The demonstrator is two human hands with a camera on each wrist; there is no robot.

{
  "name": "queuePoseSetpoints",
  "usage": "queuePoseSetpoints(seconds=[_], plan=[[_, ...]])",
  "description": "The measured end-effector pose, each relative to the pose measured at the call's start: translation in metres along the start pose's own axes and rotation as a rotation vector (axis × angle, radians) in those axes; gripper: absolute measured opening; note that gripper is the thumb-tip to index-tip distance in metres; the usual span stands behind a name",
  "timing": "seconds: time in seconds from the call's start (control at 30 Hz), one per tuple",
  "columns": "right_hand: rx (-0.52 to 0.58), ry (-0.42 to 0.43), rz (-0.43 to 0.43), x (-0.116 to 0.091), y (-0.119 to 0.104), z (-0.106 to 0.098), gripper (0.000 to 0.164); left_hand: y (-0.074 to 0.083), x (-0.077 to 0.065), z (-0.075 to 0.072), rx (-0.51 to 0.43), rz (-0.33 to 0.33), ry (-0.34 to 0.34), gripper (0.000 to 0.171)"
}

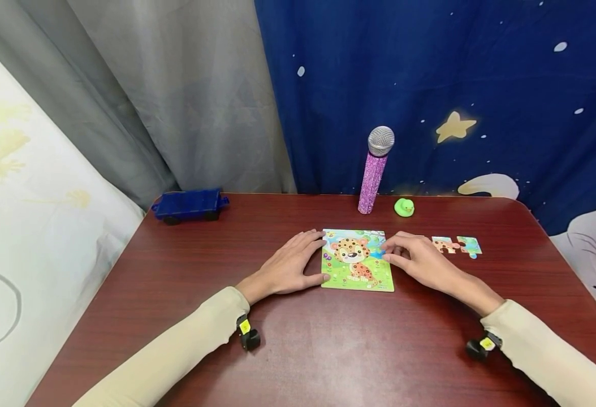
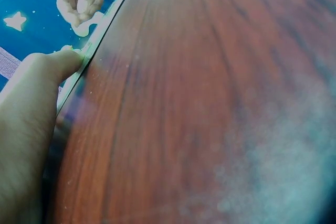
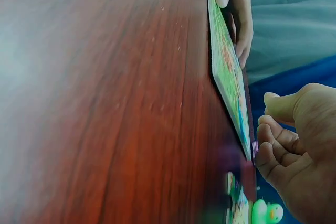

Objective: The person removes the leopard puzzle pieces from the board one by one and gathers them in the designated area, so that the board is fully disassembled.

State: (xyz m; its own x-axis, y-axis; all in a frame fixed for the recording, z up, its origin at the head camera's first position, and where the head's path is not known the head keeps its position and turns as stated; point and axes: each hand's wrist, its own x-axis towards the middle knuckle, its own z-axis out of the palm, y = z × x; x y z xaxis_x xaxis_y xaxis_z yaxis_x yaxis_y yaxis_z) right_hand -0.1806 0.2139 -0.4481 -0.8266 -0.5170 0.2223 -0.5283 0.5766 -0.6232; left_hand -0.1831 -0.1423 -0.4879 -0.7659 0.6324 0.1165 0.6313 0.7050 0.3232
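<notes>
Sleeves [image 1: 181, 347] lead to relaxed, empty left fingers [image 1: 312, 237] and right fingers [image 1: 397, 242] by the puzzle [image 1: 346, 277], microphone [image 1: 372, 178] and duck [image 1: 404, 208] behind.

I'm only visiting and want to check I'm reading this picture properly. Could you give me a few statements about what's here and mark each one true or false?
1. The left hand rests at the left edge of the animal puzzle. True.
2. The green duck is to the right of the microphone. True.
3. The microphone has a plain black handle. False: it is a glittery pinkish purple.
4. Loose puzzle pieces lie to the right of the puzzle. True.
5. A hand is holding the duck. False: it sits on the table, near the far edge.
</notes>
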Motion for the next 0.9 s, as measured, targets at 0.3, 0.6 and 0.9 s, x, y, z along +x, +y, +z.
queuePoseSetpoints(seconds=[0.3, 0.6, 0.9], plan=[[0.044, -0.051, -0.003, 0.017, -0.010, 0.013, 0.015, 0.000, 0.000, 0.000, -0.020, -0.001, 0.002, 0.087], [0.102, -0.073, 0.011, 0.025, -0.015, 0.022, 0.015, 0.001, 0.001, 0.000, -0.017, -0.004, -0.005, 0.088], [0.147, -0.109, 0.050, 0.029, -0.013, 0.028, 0.019, 0.001, 0.000, -0.001, -0.011, -0.012, -0.014, 0.088]])
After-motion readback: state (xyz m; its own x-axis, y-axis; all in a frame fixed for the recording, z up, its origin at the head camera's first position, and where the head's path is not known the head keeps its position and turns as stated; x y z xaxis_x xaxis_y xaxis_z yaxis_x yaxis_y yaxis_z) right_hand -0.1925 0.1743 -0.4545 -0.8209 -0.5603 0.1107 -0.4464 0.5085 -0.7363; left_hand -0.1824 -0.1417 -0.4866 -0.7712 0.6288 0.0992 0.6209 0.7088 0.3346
